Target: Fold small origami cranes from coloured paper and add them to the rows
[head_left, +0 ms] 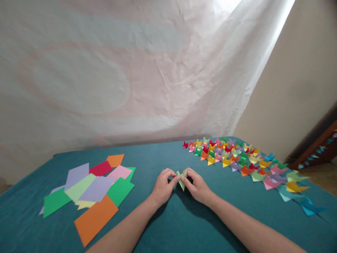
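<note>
Between my two hands is a light green origami crane (182, 181), held just above the table in front of me. My left hand (165, 184) pinches its left side between thumb and fingers. The fingers of my right hand (196, 185) are closed on its right side in the same way. A pointed part of the paper hangs down between the thumbs, and small tips stick up above them. The fingertips hide some of the folds.
Loose coloured paper sheets (98, 189) overlap on the left of the teal-covered table (163, 158). Rows of small folded paper birds (244, 161) in many colours stand on the right. A pale hanging sheet (147, 80) closes off the back.
</note>
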The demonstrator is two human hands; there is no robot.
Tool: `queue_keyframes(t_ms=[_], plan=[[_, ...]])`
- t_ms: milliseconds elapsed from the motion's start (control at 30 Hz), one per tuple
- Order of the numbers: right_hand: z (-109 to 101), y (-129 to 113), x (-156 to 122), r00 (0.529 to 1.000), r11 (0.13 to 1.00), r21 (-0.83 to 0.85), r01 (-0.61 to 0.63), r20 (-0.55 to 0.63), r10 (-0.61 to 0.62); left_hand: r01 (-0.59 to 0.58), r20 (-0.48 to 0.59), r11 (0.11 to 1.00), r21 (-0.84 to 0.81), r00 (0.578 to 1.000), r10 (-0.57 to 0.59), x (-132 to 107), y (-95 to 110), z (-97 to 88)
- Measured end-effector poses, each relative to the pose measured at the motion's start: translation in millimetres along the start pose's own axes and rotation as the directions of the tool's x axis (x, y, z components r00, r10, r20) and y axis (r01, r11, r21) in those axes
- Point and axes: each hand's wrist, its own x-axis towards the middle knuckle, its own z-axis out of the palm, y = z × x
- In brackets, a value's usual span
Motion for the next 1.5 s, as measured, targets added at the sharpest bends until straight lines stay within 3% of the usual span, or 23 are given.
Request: queue_keyframes(t_ms=[433, 633, 1033, 1300, 1500], plan=[[0.5, 4.2, -0.4, 0.999, 0.999, -0.030, -0.034, -0.028, 0.033, 0.003, 0.031, 0.999, -0.043, 1.000, -0.002, 1.5, -0.4, -4.5], [0.4, 2.8, -0.6, 0.999, 0.999, -0.035, -0.029, -0.035, 0.027, -0.008, 0.003, 1.000, 0.003, 1.000, 0.008, 0.0, -3.0, -1.1], [1.4, 5.5, -0.8, 0.998, 1.000, 0.001, 0.008, -0.067, -0.008, -0.023, 0.050, 0.999, 0.048, 0.999, 0.021, -0.8, 1.4, -3.8], [1.0, 4.5, -0.1, 0.998, 1.000, -0.020, -0.019, -0.068, 0.018, 0.008, -0.060, 1.000, -0.010, 0.998, -0.009, 0.0, -3.1, -3.4], [2.0, 5.8, -1.0, 0.999, 1.000, -0.025, -0.009, -0.050, 0.007, -0.001, -0.086, 1.000, -0.007, 0.996, 0.001, 0.6, -0.6, -3.7]])
